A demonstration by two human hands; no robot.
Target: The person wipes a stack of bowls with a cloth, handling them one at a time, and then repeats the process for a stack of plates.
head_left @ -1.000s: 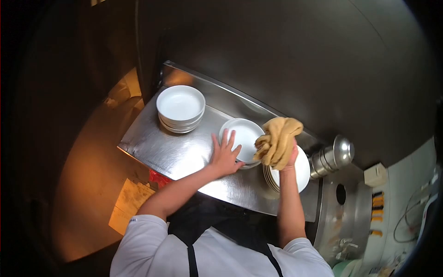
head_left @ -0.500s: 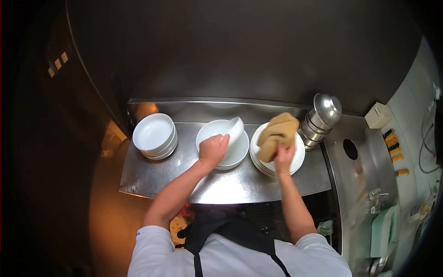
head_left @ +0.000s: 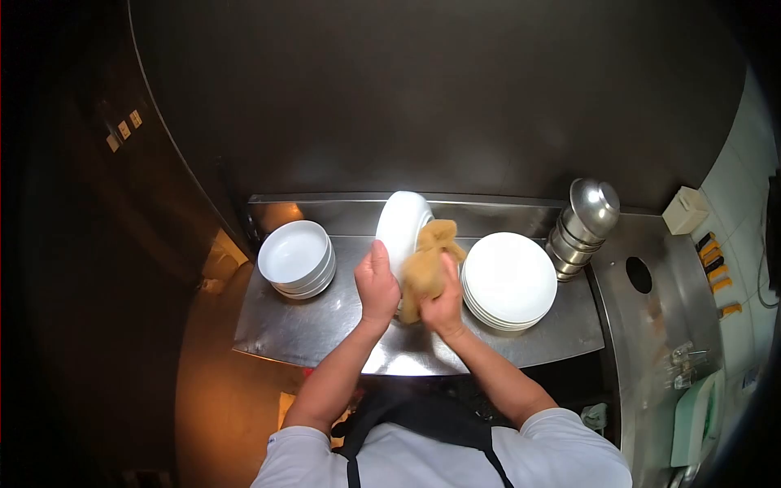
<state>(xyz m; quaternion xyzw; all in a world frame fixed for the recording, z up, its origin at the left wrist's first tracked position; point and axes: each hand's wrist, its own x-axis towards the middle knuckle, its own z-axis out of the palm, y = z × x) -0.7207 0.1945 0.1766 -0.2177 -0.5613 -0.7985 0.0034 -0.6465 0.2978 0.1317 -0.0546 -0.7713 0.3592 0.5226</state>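
My left hand point(head_left: 378, 290) grips a white bowl point(head_left: 402, 224) by its near side. The bowl is tipped on its side above the middle of the steel counter point(head_left: 358, 317), with its outer wall in view. In my right hand point(head_left: 442, 302) is a bunched tan cloth point(head_left: 431, 264), held up against the right side of the bowl and covering part of it. A stack of white plates point(head_left: 510, 276) stands just right of this hand. Left of my left hand is a stack of white bowls point(head_left: 295, 254). What lies directly beneath the held bowl is hidden.
Several stacked metal bowls point(head_left: 587, 215) stand at the counter's back right. A dark wall point(head_left: 455, 106) rises behind. Further right are a steel surface with a round hole point(head_left: 639, 275), a white box point(head_left: 686, 211), yellow-and-black handles point(head_left: 716, 264) and a green container point(head_left: 695, 419).
My right hand has brought the cloth left, from over the plates to the bowl. My left hand now holds the bowl tipped up on its side. The view has shifted slightly.
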